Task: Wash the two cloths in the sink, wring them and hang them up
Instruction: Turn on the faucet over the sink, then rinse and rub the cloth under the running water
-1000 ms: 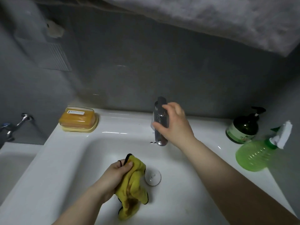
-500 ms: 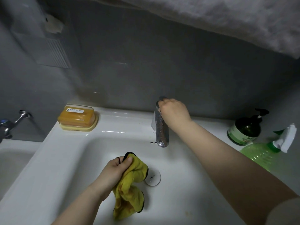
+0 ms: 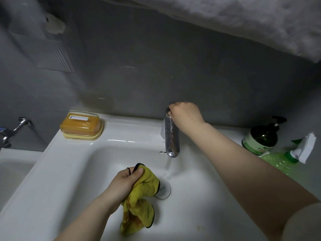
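A: Which step?

B: Start of the wash, I'd say. On my feed the right hand [image 3: 185,113] sits on top of the tap [image 3: 171,136] at the back, and a thin stream of water [image 3: 167,166] runs from the spout into the sink [image 3: 69,171], landing just behind the drain [image 3: 165,190].

A: Where's the cloth?

B: The yellow cloth [image 3: 139,206] is low in the basin, left of the stream and not under it. It hangs bunched from the left hand [image 3: 125,181] and its edge overlaps the drain. I see only this one; the other is out of view.

A: Grips?

B: Left hand is closed round the top of the cloth, thumb pressed on the upper fold and fingers wrapped under. Right hand is curled down over the tap's top end, knuckles up. The fingertips are hidden, so I can't say how they sit.

A: Next move?

B: My guess is to slide the cloth right, under the stream, and soak it. That needs enough flow first. Then the right hand has to let go of the tap and come down to help rub.
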